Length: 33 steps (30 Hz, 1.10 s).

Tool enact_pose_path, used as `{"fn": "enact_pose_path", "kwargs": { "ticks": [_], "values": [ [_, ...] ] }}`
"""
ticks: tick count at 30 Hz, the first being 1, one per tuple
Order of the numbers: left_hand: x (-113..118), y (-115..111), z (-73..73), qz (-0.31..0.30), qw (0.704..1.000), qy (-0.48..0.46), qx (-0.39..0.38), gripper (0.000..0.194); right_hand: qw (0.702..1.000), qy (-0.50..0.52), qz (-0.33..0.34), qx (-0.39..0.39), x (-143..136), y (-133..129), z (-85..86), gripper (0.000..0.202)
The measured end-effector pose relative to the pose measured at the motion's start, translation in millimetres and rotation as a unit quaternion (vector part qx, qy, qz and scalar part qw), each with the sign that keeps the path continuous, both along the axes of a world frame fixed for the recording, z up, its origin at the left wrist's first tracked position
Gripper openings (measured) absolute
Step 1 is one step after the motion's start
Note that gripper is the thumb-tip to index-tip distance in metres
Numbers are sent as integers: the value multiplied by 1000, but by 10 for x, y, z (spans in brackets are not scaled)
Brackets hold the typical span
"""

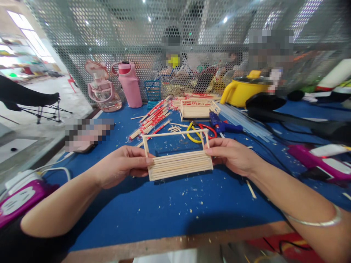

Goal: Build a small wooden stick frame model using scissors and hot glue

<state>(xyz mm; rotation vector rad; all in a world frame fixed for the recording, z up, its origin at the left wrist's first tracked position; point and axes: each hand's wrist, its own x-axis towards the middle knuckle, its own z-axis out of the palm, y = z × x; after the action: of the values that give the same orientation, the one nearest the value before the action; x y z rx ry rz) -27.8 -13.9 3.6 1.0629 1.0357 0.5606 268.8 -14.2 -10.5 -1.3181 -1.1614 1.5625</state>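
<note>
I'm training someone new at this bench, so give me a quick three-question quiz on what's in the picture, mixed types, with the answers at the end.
1. True or false: the left hand and the right hand both hold the wooden stick frame.

2. What colour is the glue gun lying on the table?
A) Yellow
B) Blue
C) Pink

3. Fill in the blank: the silvery bangle is worn on the person's ____ arm.

Key: 1. True; 2. B; 3. right
</note>
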Motion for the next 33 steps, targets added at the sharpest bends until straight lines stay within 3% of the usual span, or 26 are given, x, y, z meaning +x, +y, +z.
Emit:
{"fn": "enact_pose_path", "kwargs": {
  "ticks": [4, 12, 16, 22, 28, 33],
  "values": [
    [-26, 26, -19, -25, 1000, 5, 3, 18, 1000, -7, 2, 2, -7, -2, 16, 23],
    [-11, 8, 57, 5, 999, 8, -38, 14, 1000, 7, 9, 12, -6, -2, 12, 24],
    [-32, -1, 100, 21, 997, -6, -81, 10, 999, 9, 28, -24, -22, -11, 72, 23],
    [-33, 59, -3, 23, 986, -5, -164, 8, 995, -30, 45, -85, -34, 11, 57, 21],
    [-46, 36, 2, 19, 988, -10, -156, 12, 994, -3, 61, -90, -36, 15, 19, 19],
    [-30, 13, 9, 25, 994, 35, -104, 21, 996, 6, 66, -66, -21, 1, 24, 22]
  ]
}}
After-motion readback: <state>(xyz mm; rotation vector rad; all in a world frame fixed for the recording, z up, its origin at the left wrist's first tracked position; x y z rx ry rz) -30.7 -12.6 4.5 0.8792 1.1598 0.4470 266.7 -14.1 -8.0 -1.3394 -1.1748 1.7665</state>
